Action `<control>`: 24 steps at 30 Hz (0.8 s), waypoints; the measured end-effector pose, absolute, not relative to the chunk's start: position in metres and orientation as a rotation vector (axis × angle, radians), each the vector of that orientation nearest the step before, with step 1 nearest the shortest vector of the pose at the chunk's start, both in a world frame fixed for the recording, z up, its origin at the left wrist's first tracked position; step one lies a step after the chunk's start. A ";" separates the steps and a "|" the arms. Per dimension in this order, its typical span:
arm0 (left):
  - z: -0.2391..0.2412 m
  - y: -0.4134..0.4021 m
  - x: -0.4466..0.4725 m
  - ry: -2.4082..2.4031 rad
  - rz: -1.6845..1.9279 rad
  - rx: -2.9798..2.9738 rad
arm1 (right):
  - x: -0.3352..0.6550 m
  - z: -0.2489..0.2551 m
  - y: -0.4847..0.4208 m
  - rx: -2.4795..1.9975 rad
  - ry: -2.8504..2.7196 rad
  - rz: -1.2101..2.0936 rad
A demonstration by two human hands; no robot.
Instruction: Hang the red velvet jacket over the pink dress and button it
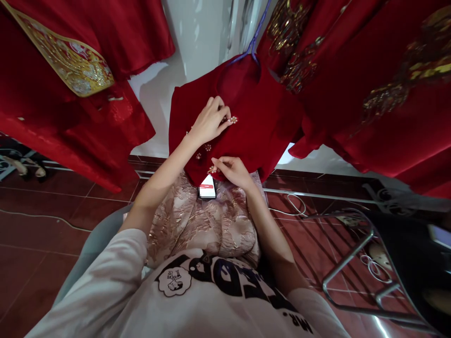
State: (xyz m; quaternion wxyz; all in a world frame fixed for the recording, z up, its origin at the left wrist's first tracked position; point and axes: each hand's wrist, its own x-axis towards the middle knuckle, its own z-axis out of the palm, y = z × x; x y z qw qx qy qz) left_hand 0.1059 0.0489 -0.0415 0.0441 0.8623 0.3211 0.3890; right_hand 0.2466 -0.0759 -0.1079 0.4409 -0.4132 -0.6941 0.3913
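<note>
nearest the camera was a white sweatshirt [197,300] with dark print, and past it a pink brocade cloth [204,225] lay bunched over the lap. a small white tag [207,188] with a red mark sat at the far edge of that cloth, just below the right hand [234,171]. that hand was closed in a narrow pinch on the lower edge of the red garment [260,131], fingertips beside a beaded button [212,169]. higher up, the left hand [210,121] was curled with its fingers nipping the same cloth next to a flower-shaped button [233,120].

the red garment hung from a blue hanger [252,47], its long axis running from the hanger down to the lap, lower edge pointing at the person. it was plain deep red, with small pale buttons in a slanting row from upper right to lower left.

to the right a metal frame [348,263] stood on the dark red floor [52,202]. farther off, gold-embroidered red robes [369,84] hung on both sides against a white wall [197,42].
</note>
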 end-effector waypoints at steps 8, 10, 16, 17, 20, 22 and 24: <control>-0.018 0.043 0.100 0.882 0.941 2.693 | 0.259 -0.075 -0.069 -0.841 -1.643 0.658; -0.014 0.043 0.100 0.883 0.887 2.735 | 0.264 -0.066 -0.047 -0.837 -1.638 0.570; -0.015 0.064 0.094 0.905 0.955 2.579 | 0.252 -0.063 0.040 -0.884 -1.696 0.509; -0.018 0.071 0.090 0.913 0.941 2.592 | 0.246 -0.065 0.051 -0.901 -1.703 0.518; -0.033 0.096 0.073 0.996 0.857 2.643 | 0.230 -0.074 0.070 -1.014 -1.657 0.489; -0.041 0.110 0.059 1.087 0.817 2.620 | 0.228 -0.078 0.071 -1.061 -1.632 0.412; -0.043 0.120 0.047 1.196 0.827 2.553 | 0.234 -0.080 0.066 -1.084 -1.600 0.333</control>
